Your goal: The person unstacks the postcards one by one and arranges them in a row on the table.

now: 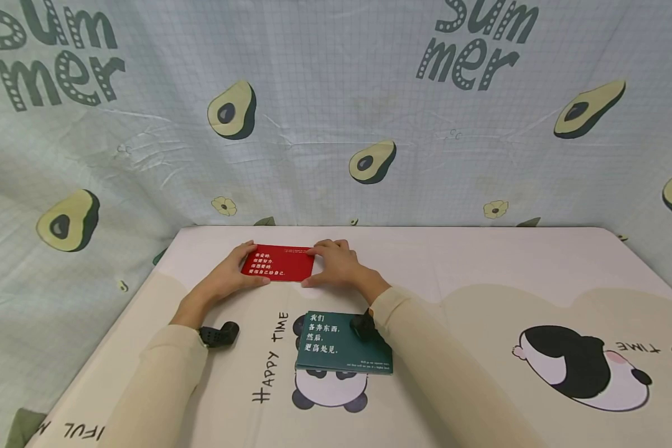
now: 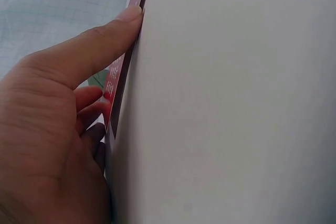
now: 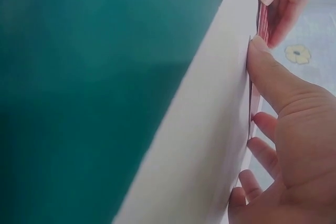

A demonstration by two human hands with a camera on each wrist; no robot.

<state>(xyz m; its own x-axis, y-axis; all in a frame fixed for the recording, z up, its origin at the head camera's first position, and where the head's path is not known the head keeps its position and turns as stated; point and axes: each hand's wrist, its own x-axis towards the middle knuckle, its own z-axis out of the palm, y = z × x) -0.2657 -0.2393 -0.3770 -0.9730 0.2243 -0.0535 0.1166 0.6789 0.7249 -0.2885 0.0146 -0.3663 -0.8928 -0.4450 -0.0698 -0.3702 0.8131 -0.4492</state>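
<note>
A thin red notebook (image 1: 282, 262) with white lettering lies near the far edge of the table, between the two hands. My left hand (image 1: 226, 274) grips its left end, thumb along the near edge and fingers at the far corner. From the other side, my right hand (image 1: 338, 264) holds the right end in the same way. In the left wrist view the thumb (image 2: 113, 35) touches the red notebook's edge (image 2: 118, 85). Both hands appear in the right wrist view, with a strip of the red notebook (image 3: 264, 22) beside them.
A dark green notebook (image 1: 336, 345) with white lettering lies nearer, partly under the right wrist's camera (image 1: 364, 325). The pale tablecloth (image 1: 453, 373) carries printed pandas and words. Behind the table hangs a curtain (image 1: 313, 93) printed with avocados.
</note>
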